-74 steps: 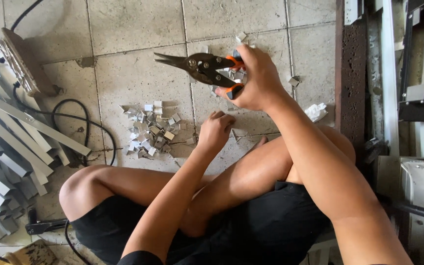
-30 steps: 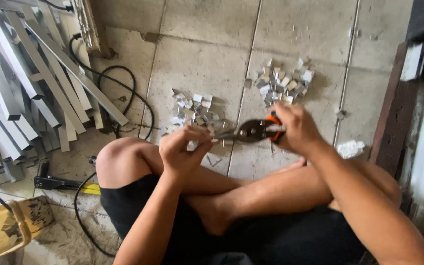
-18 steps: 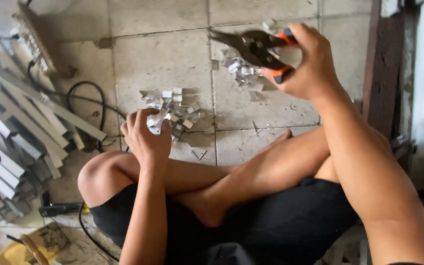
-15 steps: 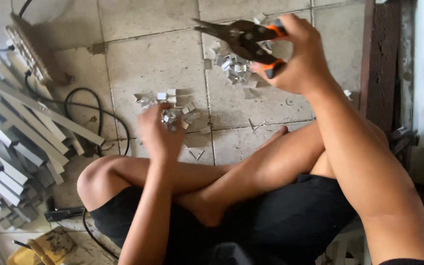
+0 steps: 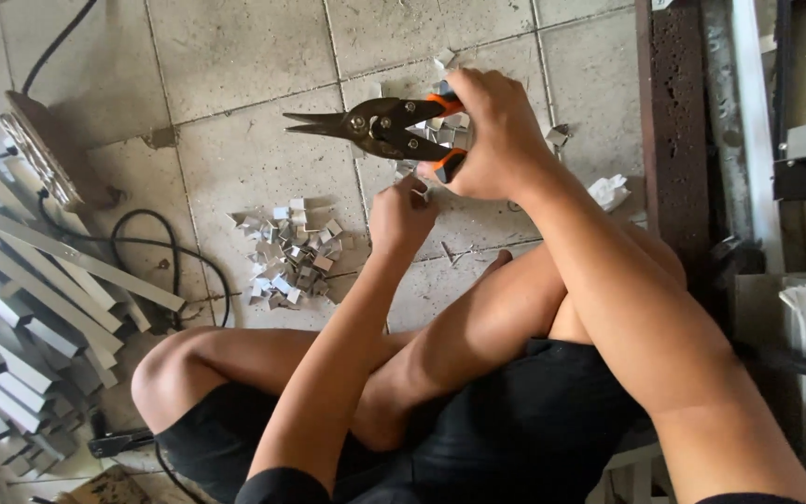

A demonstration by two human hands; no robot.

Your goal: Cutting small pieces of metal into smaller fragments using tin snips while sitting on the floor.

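My right hand (image 5: 501, 131) grips the orange handles of metal snips (image 5: 375, 131), whose dark blades point left above the tiled floor. My left hand (image 5: 401, 213) is raised just below the snips, fingers pinched together on what looks like a small metal piece, though it is too small to be sure. A pile of small cut metal pieces (image 5: 291, 254) lies on the floor to the left of that hand. More cut pieces (image 5: 440, 65) lie behind the snips. I sit cross-legged in black shorts.
Long aluminium profiles (image 5: 39, 308) are stacked at the left, with a black cable (image 5: 156, 238) looping beside them. A power tool (image 5: 44, 159) lies at the upper left. Dark metal frames and rails (image 5: 701, 140) stand along the right. A crumpled white scrap (image 5: 608, 191) lies near my knee.
My left hand has risen from the pile of cut pieces up to the snips. My right hand with the snips has stayed raised, and the view has shifted slightly.
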